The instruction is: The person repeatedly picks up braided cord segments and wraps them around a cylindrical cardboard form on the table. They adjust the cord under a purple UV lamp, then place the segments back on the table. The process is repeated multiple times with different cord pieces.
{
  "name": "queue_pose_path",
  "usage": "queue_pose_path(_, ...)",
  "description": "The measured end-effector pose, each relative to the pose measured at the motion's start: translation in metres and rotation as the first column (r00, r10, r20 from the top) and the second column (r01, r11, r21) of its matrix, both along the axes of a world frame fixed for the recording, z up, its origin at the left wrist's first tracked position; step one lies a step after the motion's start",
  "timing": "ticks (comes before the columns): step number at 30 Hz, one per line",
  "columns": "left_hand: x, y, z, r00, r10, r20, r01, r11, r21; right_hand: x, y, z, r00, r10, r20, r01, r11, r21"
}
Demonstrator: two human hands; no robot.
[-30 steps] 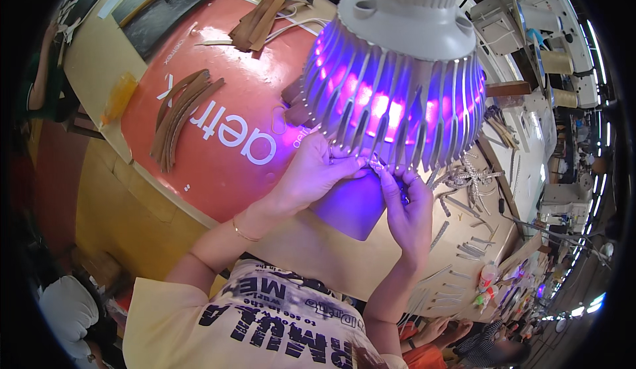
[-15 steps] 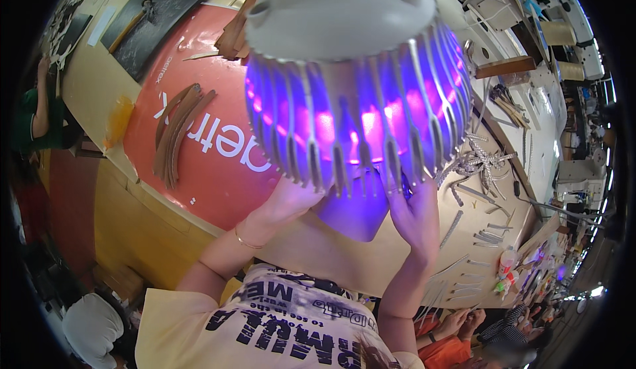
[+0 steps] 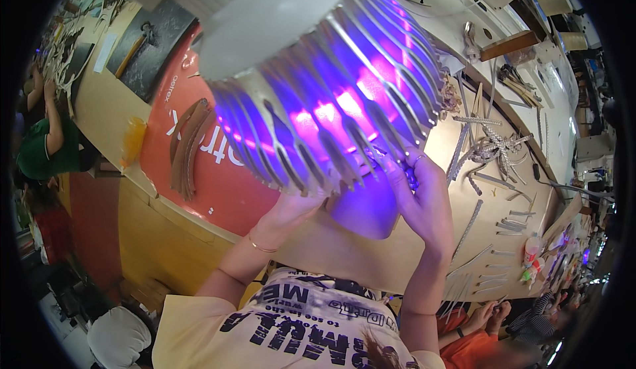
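Note:
A lamp (image 3: 331,114) with a white body and finned metal rim glows purple and covers much of the work beneath it. My right hand (image 3: 427,200) is under its right edge, thumb and fingers closed on a shiny, bumpy strip (image 3: 412,178) tinted blue by the light. Most of that strip is hidden by the lamp and my fingers. My left hand (image 3: 298,205) reaches under the lamp's lower left side; its fingers are out of sight behind the fins. Between my hands, a smooth flat surface (image 3: 368,210) shows purple in the glow.
Brown curved strips (image 3: 189,150) lie on a red sheet (image 3: 228,200) to the left. At the right are a tangle of braided straps (image 3: 497,147) and several short cut strips (image 3: 493,269). A hammer (image 3: 136,48) rests on a dark board. A co-worker's hands (image 3: 493,316) are at lower right.
The view has shifted, so the lamp appears tilted and farther left. My right hand and the strip in it show more clearly. Both hands stay under the lamp.

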State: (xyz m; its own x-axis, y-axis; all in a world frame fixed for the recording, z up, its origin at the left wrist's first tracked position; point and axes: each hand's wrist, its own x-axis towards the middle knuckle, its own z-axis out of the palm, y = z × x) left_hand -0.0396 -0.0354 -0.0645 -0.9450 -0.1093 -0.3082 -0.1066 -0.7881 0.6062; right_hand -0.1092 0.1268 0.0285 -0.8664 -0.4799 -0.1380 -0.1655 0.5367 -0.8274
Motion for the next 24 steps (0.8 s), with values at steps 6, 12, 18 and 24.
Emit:
queue_pose_path(6, -0.002, -0.003, 0.001, 1.000, 0.027, -0.002, -0.027, 0.998, 0.058, 0.000, -0.002, -0.002, 1.000, -0.011, -0.019, 0.011, 1.000, 0.004)
queue_pose_path(12, -0.005, -0.006, 0.000, 0.998, -0.023, 0.057, 0.034, 0.979, -0.200, -0.002, -0.004, -0.005, 0.996, -0.052, 0.079, 0.054, 0.998, -0.021)
queue_pose_path(18, -0.009, -0.008, 0.003, 0.998, -0.009, 0.054, 0.014, 0.996, -0.090, -0.004, -0.004, -0.007, 0.982, -0.131, 0.133, 0.146, 0.984, -0.105)
queue_pose_path(24, -0.008, -0.006, 0.005, 0.949, 0.023, 0.315, -0.036, 0.999, 0.035, -0.011, 0.003, -0.007, 0.972, -0.073, 0.221, 0.116, 0.976, -0.187)
